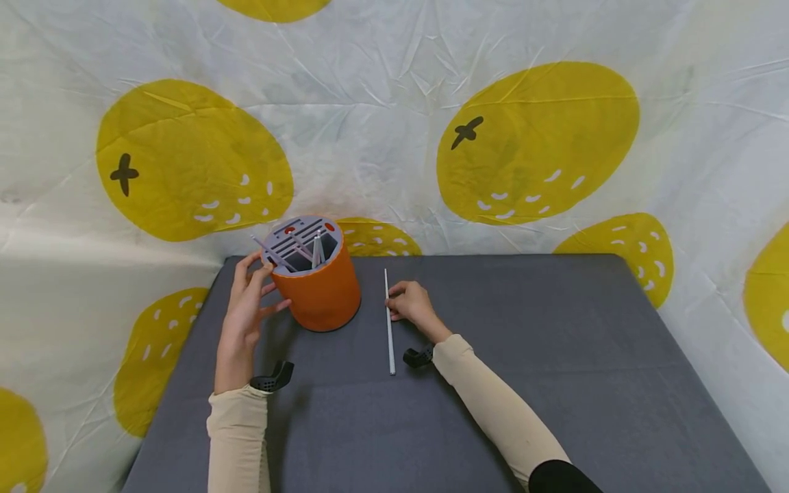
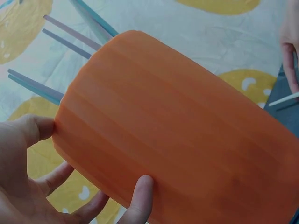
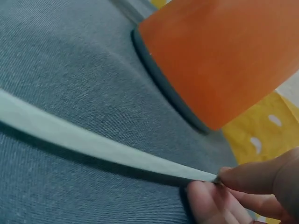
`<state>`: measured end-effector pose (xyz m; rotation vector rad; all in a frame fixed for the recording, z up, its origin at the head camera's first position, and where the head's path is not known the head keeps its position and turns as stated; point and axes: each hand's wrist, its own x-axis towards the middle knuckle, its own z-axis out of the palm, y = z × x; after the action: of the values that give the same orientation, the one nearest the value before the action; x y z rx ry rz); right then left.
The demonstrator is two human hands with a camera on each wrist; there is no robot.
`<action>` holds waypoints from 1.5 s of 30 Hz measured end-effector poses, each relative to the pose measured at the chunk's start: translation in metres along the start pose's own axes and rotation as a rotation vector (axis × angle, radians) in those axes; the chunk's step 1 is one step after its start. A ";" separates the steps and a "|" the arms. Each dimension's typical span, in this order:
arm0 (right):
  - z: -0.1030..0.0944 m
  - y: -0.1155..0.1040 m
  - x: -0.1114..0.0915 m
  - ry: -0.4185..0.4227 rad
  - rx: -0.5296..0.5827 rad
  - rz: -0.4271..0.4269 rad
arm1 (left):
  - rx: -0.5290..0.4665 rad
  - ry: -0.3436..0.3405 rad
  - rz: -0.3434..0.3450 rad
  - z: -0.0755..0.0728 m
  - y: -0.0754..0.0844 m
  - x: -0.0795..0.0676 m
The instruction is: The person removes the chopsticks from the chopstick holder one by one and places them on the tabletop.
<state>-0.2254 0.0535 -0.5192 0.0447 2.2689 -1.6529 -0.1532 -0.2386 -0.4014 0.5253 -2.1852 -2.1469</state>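
An orange cylindrical utensil holder (image 1: 323, 294) with a grey slotted top (image 1: 296, 229) stands near the table's far left. Several thin chopsticks (image 2: 72, 30) in muted colours jut from its top. My left hand (image 1: 246, 308) touches its left side, fingers spread; one fingertip meets the upper edge and another presses the wall, as the left wrist view shows. To the holder's right, my right hand (image 1: 414, 305) pinches a pale chopstick (image 1: 390, 335) between thumb and fingers. That chopstick runs lengthwise, low over the table, its near end pointing toward me.
A dark grey cloth covers the table (image 1: 524, 329). Behind it hangs a white sheet (image 1: 370, 150) printed with yellow fruit shapes, close to the table's far edge and the holder. Black cameras are strapped on both wrists.
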 end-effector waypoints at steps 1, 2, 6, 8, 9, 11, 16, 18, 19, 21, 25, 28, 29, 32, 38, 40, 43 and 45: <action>0.001 0.001 0.001 0.014 -0.018 -0.002 | -0.001 0.000 0.002 0.000 0.000 0.000; 0.002 0.003 0.002 0.025 -0.032 -0.005 | -0.002 0.000 0.004 0.000 -0.001 0.000; 0.005 0.006 0.004 0.065 -0.068 -0.021 | -0.002 -0.001 0.011 -0.001 -0.001 0.000; 0.006 0.006 0.005 0.075 -0.076 -0.025 | -0.004 -0.002 0.014 -0.001 -0.001 0.000; 0.006 0.006 0.005 0.077 -0.080 -0.026 | -0.004 -0.003 0.016 -0.001 -0.001 0.000; 0.006 0.005 0.005 0.076 -0.087 -0.023 | -0.004 -0.004 0.020 -0.001 -0.002 0.000; 0.004 0.003 0.004 0.058 -0.107 -0.014 | -0.002 -0.008 0.029 0.000 -0.002 0.001; 0.003 0.001 0.004 0.050 -0.105 -0.011 | 0.000 -0.007 0.031 0.000 -0.001 0.002; 0.002 0.000 0.004 0.048 -0.098 -0.008 | 0.001 -0.007 0.031 0.001 -0.001 0.003; 0.002 -0.001 0.003 0.037 -0.081 -0.013 | 0.004 -0.007 0.033 0.000 -0.001 0.003; 0.002 -0.003 0.002 0.016 -0.070 -0.097 | 0.007 -0.010 0.035 -0.001 -0.001 0.002; 0.002 -0.009 0.002 0.020 -0.062 -0.222 | 0.007 -0.014 0.034 -0.001 -0.003 0.001; 0.003 -0.013 0.002 0.026 -0.057 -0.269 | 0.007 -0.014 0.033 -0.002 -0.003 0.001; 0.007 -0.027 -0.002 0.037 -0.037 -0.421 | 0.007 -0.012 0.029 -0.002 -0.003 0.001; 0.015 -0.060 -0.015 0.035 0.005 -0.673 | 0.006 -0.011 0.026 -0.002 -0.003 0.001; 0.017 -0.071 -0.019 0.038 0.013 -0.741 | 0.006 -0.012 0.025 -0.002 -0.003 0.001; 0.020 -0.085 -0.024 0.041 0.006 -0.831 | 0.007 -0.009 0.021 -0.002 -0.003 0.002; 0.022 -0.092 -0.025 0.040 -0.018 -0.870 | 0.007 -0.004 0.017 -0.001 -0.003 0.003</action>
<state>-0.2167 0.0071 -0.4335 -1.0542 2.4930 -1.9923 -0.1549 -0.2405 -0.4053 0.5018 -2.1920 -2.1344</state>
